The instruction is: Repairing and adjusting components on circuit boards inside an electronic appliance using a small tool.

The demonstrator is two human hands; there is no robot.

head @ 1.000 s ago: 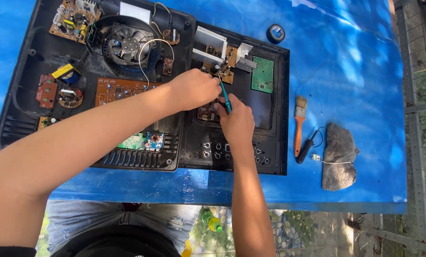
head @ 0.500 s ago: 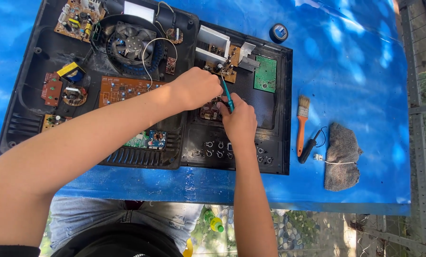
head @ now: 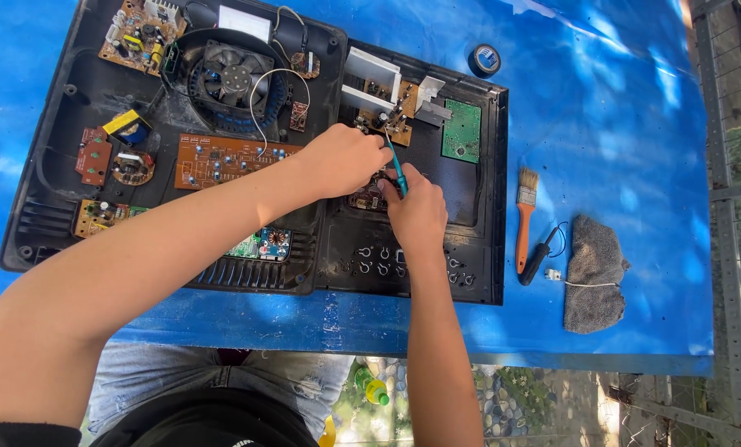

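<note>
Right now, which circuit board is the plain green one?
The small green board at the upper right of the black housing, right of the teal tool both hands grip. The other boards are mostly orange-brown.

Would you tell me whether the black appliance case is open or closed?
Open: the case has no cover, baring its fan and circuit boards.

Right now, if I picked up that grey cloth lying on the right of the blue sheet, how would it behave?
The grey cloth would probably droop and fold, since it lies crumpled and soft-edged. It looks light, and unlikely to roll or slip on the blue sheet. A thin cord across it joins a small white piece, which might drag along.
</note>
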